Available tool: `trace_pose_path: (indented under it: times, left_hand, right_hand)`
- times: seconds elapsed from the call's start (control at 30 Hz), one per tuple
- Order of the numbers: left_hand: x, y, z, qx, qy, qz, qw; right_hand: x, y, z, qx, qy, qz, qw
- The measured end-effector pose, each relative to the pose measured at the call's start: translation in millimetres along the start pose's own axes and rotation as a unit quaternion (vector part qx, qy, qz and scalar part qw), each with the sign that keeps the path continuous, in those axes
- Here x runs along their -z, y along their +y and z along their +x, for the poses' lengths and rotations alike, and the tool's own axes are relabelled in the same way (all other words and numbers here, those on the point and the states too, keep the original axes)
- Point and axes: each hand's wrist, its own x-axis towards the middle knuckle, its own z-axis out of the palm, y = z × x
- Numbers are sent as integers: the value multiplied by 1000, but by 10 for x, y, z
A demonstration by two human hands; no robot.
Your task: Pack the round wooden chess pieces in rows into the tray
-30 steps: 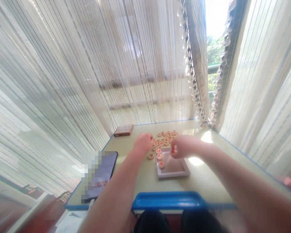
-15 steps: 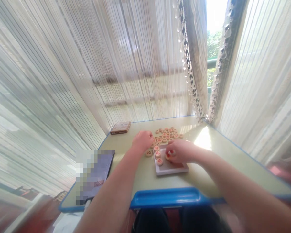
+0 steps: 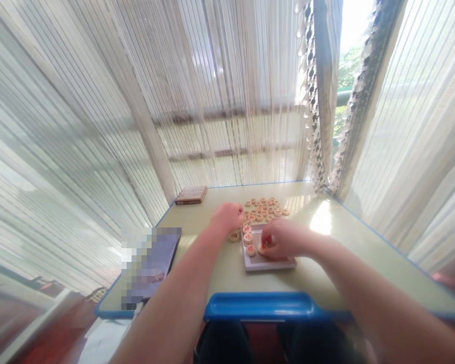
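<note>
The round pieces (image 3: 259,217) look wooden, the blue trough (image 3: 261,306) glossy plastic.

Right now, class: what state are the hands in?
Left hand: curled by the loose pieces; whether holding anything cannot be told.
Right hand: closed on a round piece in the tray.

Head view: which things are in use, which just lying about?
In use:
right hand, at a piece in the tray
row pieces, along the tray's left side
loose pieces, outside the tray
left hand, beside the loose pieces

Seemingly lying about:
tablet, near left
box, far left
</note>
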Motion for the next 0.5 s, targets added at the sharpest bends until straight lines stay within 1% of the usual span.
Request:
trace_pose_path:
  times: [0.2, 0.33, 0.4, 0.5]
  left_hand:
    - [23, 14, -36, -10, -1, 11, 1000]
    - [-6, 14, -31, -16, -5, 16, 1000]
    - [-24, 14, -22, -16, -5, 20, 1000]
    - [-31, 17, -13, -16, -7, 22, 1000]
  right_hand:
    - [-19, -115, -3, 39, 26, -23, 999]
    - [-10, -138, -26, 34, 38, -18, 999]
    - [-2, -134, -31, 40, 59, -6, 997]
    - [-7, -135, -23, 73, 102, 19, 992]
